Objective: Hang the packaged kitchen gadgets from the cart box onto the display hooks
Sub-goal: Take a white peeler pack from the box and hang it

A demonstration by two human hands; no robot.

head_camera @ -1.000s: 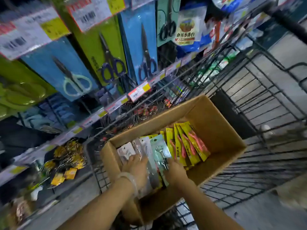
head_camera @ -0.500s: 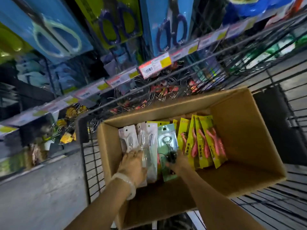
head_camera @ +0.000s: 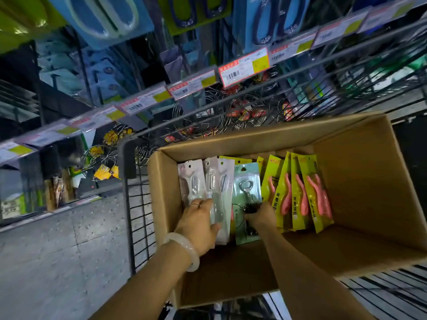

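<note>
The packaged gadgets are stood on edge in a row along the far-left part of the brown cardboard box (head_camera: 346,181), probably so their hang holes face up for quick picking. The pale clear-blister packs (head_camera: 208,181) at the left are pinched by the left hand (head_camera: 198,225), thumb to the right of them, fingers to the left. The mint-green bottle-opener card (head_camera: 246,192) is gripped low down by the right hand (head_camera: 260,217), fingers curled. To the right, the yellow packs with pink tools (head_camera: 305,192) lean untouched. The box sits in a black wire cart (head_camera: 138,215) on a grey speckled floor (head_camera: 57,250). Hooks with packaged scissors (head_camera: 106,17) and price tags (head_camera: 243,66) hang on the far side.
</note>
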